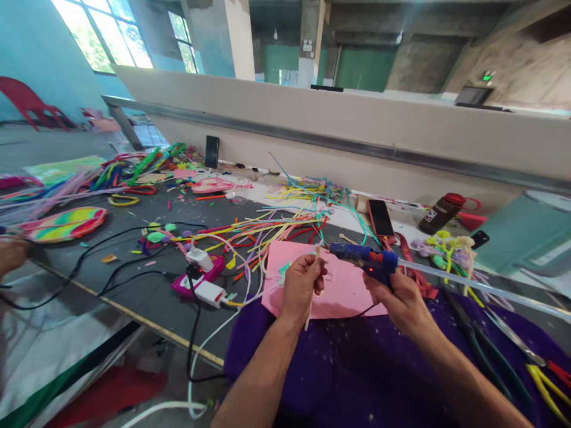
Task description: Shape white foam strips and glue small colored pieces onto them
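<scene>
At my remote station, the blue glue gun [363,260] sits clenched in my right hand [399,297], its nozzle aimed left at the thin pale stick [312,285] pinched upright in my left hand [301,282], both held just above the pink sheet [343,285] on the purple cloth [357,362]; I judge the step in hand to be gluing at the stick's top end, and the next move calls for bringing nozzle to tip steadily and squeezing lightly; around them on the table [134,285] lie a tangle of coloured strips [267,229], a white charger [209,291] with trailing cables, a phone [380,217], a dark bottle [439,213] and pliers [482,345]; the gun's cord and the long clear glue rod [482,285] jutting right could snag; another person's hand [11,252] shows at far left.
</scene>
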Demonstrator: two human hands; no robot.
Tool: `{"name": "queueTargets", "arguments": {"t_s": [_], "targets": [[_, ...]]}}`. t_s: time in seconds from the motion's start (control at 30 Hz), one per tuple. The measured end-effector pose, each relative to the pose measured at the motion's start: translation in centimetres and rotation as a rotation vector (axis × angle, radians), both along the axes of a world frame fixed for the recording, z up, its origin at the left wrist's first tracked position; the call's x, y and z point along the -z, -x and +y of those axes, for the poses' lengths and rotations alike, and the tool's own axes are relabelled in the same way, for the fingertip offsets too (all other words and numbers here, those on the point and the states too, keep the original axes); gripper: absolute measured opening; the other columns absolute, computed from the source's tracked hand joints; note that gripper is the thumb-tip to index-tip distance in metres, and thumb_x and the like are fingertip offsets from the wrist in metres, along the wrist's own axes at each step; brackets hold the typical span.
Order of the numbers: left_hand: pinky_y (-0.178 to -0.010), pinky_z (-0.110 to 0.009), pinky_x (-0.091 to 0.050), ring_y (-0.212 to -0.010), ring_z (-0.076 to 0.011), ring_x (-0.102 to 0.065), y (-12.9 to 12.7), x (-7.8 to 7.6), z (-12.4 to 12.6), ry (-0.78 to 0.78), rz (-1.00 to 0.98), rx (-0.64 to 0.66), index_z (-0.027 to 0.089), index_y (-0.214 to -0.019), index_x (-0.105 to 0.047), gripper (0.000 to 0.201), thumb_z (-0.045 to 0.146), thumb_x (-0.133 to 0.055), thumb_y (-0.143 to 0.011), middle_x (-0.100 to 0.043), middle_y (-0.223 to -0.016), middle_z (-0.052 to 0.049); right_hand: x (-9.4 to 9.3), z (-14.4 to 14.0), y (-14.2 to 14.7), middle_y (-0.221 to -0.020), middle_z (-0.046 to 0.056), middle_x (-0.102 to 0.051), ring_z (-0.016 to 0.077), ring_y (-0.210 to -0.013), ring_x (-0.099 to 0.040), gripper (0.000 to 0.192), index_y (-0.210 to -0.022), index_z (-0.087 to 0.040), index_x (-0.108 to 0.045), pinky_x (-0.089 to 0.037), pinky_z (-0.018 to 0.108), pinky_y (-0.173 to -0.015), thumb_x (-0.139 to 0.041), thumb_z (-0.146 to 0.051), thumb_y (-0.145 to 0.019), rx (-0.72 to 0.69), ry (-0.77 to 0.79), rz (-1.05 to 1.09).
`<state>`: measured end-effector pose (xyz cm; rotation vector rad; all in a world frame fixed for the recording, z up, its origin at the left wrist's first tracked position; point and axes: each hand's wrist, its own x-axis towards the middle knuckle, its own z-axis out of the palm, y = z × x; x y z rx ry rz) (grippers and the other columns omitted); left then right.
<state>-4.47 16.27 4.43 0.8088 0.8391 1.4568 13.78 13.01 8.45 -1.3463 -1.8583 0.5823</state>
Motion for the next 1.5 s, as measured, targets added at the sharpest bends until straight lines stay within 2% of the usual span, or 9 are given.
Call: {"name": "queueTargets", "arguments": {"t_s": [0.67, 1.0, 1.33, 1.5], "targets": [[-0.034, -0.015, -0.025, -0.036, -0.0023, -0.041, 0.09, -0.16, -0.07, -0.006, 0.002, -0.013, 0.013, -0.074, -0.056, 0.026, 0.037, -0.065, -0.071, -0.056, -0.058, 0.003, 0.55, 0.37, -0.01, -0.064, -0.002, -0.044, 0.0115, -0.057, -0.039, 0.019, -0.085, -0.018, -0.052, -0.031, 0.024, -0.051, -0.049, -0.037, -0.084, -0.039, -0.092, -0.042], [-0.034, -0.015, -0.025, -0.036, -0.0026, -0.041, 0.16, -0.30, -0.02, -0.007, -0.002, -0.036, 0.013, -0.074, -0.055, 0.025, 0.036, -0.065, -0.071, -0.056, -0.057, 0.003, 0.33, 0.27, -0.02, -0.064, -0.002, -0.044, 0.0119, -0.059, -0.039, 0.021, -0.080, -0.018, -0.050, -0.031, 0.024, -0.053, -0.048, -0.038, -0.084, -0.053, -0.086, -0.081], [-0.034, -0.015, -0.025, -0.036, -0.0026, -0.041, 0.14, -0.07, -0.06, -0.003, 0.019, -0.020, 0.014, -0.073, -0.054, 0.026, 0.037, -0.065, -0.071, -0.056, -0.057, 0.003, 0.40, 0.21, -0.33, -0.063, -0.001, -0.046, 0.0124, -0.058, -0.042, 0.022, -0.081, -0.017, -0.052, -0.033, 0.025, -0.053, -0.046, -0.039, -0.085, -0.030, -0.047, 0.005], [-0.034, -0.015, -0.026, -0.037, -0.0028, -0.042, 0.13, -0.10, -0.10, -0.004, 0.045, -0.017, 0.014, -0.075, -0.056, 0.028, 0.040, -0.065, -0.070, -0.056, -0.058, 0.003, 0.51, 0.44, -0.20, -0.065, -0.001, -0.046, 0.0124, -0.059, -0.041, 0.021, -0.084, -0.017, -0.053, -0.034, 0.025, -0.054, -0.048, -0.038, -0.084, -0.028, -0.080, -0.042]]}}
